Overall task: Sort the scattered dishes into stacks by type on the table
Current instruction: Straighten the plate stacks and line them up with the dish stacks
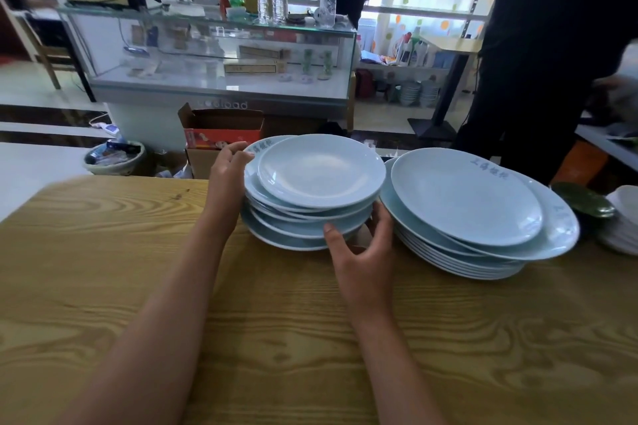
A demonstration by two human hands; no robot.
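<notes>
Squaring small stack point(312, 190): left hand point(228, 169) and right hand point(366, 245), fingers seemingly clamped on rims. Next I nudge plates flush.

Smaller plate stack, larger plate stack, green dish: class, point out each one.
smaller plate stack point(321, 172): head view, top plate's centre.
larger plate stack point(462, 197): head view, top plate's centre.
green dish point(583, 198): head view, inner surface.
</notes>
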